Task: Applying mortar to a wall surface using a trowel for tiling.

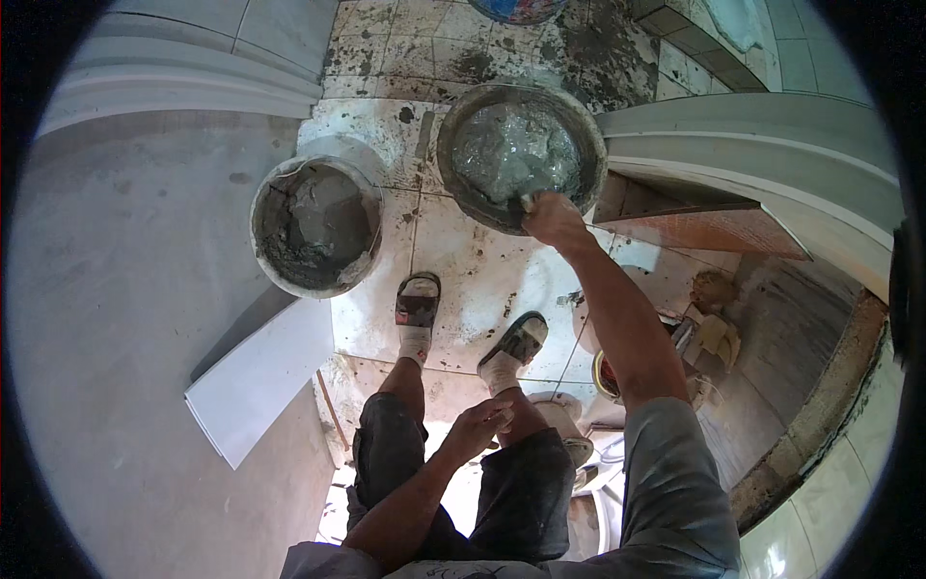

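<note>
My right hand (557, 220) reaches to the near rim of a round bucket (596, 159) that holds murky grey, glinting water (511, 145). Its fingers are closed at the rim around something I cannot make out, with a dark patch beside them just inside the bucket. Loosely curled above my right knee, my left hand (473, 431) appears to hold nothing. To the left stands a second bucket (258, 227), with wet grey mortar (326, 214) inside it and more caked along its wall.
White floor tiles (463, 261) are splashed with grey. A white panel (256, 386) lies at an angle by the left wall. On the right are a brown tile piece (709, 230), torn cardboard (716, 343) and clutter. A blue container (518, 8) shows at the far edge.
</note>
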A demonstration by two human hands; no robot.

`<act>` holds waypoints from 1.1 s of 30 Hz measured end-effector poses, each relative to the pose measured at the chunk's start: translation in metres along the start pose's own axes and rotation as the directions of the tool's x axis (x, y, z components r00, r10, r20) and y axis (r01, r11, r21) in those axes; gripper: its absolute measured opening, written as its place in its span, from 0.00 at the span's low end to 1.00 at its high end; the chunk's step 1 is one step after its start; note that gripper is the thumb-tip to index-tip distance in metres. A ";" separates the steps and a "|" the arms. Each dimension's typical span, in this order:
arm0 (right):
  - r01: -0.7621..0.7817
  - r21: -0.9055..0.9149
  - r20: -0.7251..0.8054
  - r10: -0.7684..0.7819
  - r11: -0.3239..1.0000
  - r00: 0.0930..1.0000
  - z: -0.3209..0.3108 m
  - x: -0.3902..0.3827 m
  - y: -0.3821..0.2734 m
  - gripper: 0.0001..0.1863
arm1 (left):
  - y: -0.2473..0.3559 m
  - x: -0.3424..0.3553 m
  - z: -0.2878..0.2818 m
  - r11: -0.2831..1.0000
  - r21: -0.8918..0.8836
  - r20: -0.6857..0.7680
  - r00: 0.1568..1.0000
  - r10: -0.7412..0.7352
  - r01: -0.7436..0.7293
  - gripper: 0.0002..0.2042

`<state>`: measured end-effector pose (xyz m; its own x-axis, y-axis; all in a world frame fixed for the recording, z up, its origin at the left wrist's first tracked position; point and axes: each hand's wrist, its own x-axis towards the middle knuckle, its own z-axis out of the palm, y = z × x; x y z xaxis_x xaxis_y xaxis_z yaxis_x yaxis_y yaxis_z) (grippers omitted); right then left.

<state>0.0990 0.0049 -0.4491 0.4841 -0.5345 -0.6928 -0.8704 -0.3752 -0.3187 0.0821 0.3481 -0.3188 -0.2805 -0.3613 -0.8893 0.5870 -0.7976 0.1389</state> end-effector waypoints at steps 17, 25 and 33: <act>0.003 0.286 -0.091 0.024 0.958 0.996 0.021 -0.039 0.013 0.20 | 0.010 -0.007 -0.013 0.992 0.102 -0.094 0.994 -0.062 0.071 0.23; 0.030 0.359 -0.179 0.037 0.933 0.983 0.002 -0.092 0.025 0.22 | 0.037 -0.031 -0.058 0.995 0.014 -0.048 0.994 0.100 -0.100 0.20; -0.153 0.484 -0.121 0.239 0.862 0.963 -0.023 -0.154 -0.056 0.19 | 0.124 -0.110 -0.106 0.890 0.449 -0.279 0.935 0.220 -0.076 0.22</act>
<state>0.0747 0.0910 -0.3097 0.2694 -0.6963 -0.6653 -0.8674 0.1247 -0.4817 0.2662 0.3407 -0.2497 0.0795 -0.3785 -0.9222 0.2028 -0.8996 0.3867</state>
